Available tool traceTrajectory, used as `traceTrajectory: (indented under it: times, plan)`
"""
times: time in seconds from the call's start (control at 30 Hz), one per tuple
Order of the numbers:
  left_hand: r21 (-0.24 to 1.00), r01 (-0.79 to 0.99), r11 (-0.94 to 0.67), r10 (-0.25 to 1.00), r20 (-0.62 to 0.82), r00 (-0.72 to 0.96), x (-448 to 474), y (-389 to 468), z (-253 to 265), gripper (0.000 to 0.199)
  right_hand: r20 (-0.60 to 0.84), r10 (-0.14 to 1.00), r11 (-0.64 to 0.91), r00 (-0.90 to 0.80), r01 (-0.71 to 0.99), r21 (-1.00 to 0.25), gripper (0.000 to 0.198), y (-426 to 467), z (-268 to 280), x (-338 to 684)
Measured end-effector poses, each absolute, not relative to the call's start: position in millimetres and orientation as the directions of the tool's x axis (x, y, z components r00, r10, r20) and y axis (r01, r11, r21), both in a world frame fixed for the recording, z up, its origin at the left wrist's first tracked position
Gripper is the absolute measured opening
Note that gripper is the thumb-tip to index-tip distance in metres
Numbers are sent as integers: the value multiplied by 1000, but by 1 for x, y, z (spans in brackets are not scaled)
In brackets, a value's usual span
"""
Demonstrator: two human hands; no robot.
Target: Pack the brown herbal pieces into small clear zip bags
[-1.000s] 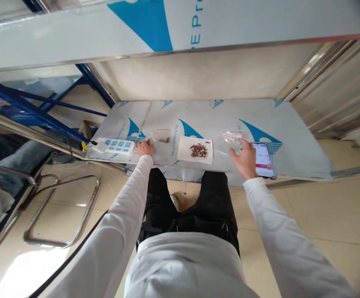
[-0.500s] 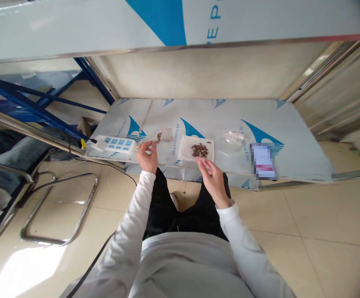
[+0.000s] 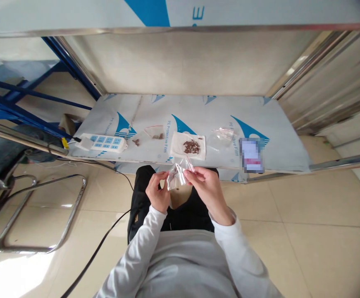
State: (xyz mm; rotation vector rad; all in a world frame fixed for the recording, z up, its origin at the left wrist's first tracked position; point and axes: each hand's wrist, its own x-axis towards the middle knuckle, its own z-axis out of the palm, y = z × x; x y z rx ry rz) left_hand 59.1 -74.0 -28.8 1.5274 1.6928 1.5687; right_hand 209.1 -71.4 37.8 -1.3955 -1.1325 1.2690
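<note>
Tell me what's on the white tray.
On the white tray lies a pile of small brown pieces, right of its middle, with a lone piece near the far right corner. What's under the pile is covered.

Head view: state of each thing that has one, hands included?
Left hand: pinching the held clear bag
Right hand: pinching the same bag
Held clear bag: creased; mouth open or shut, can't tell
White tray: flat, holding brown pieces
Brown pieces: loosely heaped
Left bag: lying down, brown pieces inside
Right clear bagging: lying crumpled
Phone: screen lit, partly pixelated
</note>
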Motion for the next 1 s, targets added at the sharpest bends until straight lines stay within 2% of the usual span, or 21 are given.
traceTrajectory:
  times: [0.1,0.17,0.23,0.3,0.43,0.5,0.6,0.77,0.83,0.9,1.0]
  plan:
    - [883,459,-97,903,272,-332,62,-75,-25,18,-16,989,-52,148,238,-970,26,-80,37,213]
    - [934,357,-3,932,132,-337,64,-81,-17,23,110,979,21,171,454,-891,21,-87,35,216]
    - [979,198,54,971,-5,-240,69,-89,-5,23,207,974,106,89,628,-771,19,-96,32,218]
    - [989,71,131,986,-122,-114,75,-99,7,24,251,968,192,-21,709,-679,22,-106,27,217]
    - [935,-45,352,932,-355,-76,85,-109,15,23,273,956,258,-111,760,-597,30,-124,16,213]
    - [902,-116,415,903,-424,-68,82,-110,10,25,267,956,264,-118,741,-617,32,-130,13,211]
    - [854,-213,474,868,-494,-47,74,-111,1,28,224,968,241,-110,647,-723,33,-136,15,209]
    - [803,-287,522,840,-543,9,70,-115,-3,25,103,995,94,-3,451,-888,20,-139,18,205]
    - [785,-319,530,835,-549,38,71,-116,-3,23,11,1000,11,-1,341,-940,16,-137,18,207]
    - [790,-341,510,853,-517,79,71,-115,-4,23,-124,990,-109,-68,187,-976,20,-134,17,210]
    - [826,-348,443,895,-428,124,70,-114,-3,25,-338,917,-354,-212,-40,-934,29,-127,15,217]
